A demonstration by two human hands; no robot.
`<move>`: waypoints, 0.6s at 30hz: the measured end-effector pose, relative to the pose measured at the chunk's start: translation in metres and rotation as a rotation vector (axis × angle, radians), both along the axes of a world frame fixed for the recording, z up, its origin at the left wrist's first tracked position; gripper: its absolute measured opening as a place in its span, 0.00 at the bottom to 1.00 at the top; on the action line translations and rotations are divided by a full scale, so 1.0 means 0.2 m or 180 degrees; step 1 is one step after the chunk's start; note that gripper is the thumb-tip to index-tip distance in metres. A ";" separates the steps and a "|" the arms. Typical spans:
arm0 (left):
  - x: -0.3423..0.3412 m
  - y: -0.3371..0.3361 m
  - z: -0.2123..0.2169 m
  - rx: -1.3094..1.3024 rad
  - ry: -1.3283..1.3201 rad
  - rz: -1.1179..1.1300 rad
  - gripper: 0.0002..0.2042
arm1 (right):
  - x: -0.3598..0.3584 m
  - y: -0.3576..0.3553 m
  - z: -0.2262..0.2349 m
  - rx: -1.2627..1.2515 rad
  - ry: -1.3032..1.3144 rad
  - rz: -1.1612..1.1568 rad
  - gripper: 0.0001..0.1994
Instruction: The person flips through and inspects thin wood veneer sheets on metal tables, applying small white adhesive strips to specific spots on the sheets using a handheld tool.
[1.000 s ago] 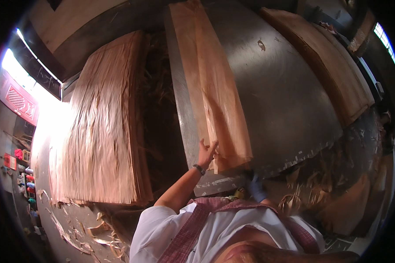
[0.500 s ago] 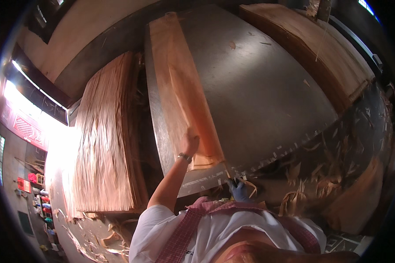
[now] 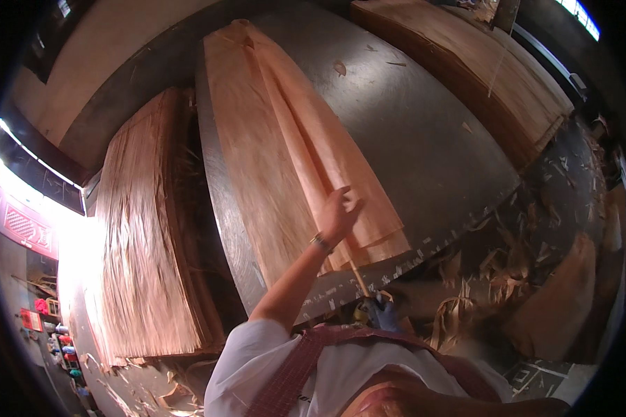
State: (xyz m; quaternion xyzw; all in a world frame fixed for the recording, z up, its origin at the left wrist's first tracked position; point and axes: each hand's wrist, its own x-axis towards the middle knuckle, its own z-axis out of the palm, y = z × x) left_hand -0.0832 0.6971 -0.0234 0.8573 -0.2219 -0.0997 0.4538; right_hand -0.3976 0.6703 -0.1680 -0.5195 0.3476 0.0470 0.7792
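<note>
One big, thin wood sheet (image 3: 247, 153) with a long fold lies on one dark table (image 3: 417, 139). Your left hand (image 3: 338, 218) is over it, fingers apart. Your gloved right hand (image 3: 384, 314) seems to hold one thin stick (image 3: 359, 278), but it's dark there. Two piles: one left pile (image 3: 135, 243), one right pile (image 3: 473, 69).

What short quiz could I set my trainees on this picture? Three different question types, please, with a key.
1. Multiple choice: what does the gloved right hand hold? A) a cup B) a thin stick C) a cloth
2. True or false: the left hand wears a glove.
3. Short answer: on which side or sides of the grey tabletop do stacks of thin brown sheets appear in the picture?

Key: 1. B. 2. False; it is bare. 3. Both left and right.
</note>
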 end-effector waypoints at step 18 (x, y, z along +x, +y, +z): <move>-0.01 1.28 -0.58 0.1946 0.0961 0.2036 0.26 | 0.16 -0.72 0.07 -0.4043 -0.0273 0.0166 0.24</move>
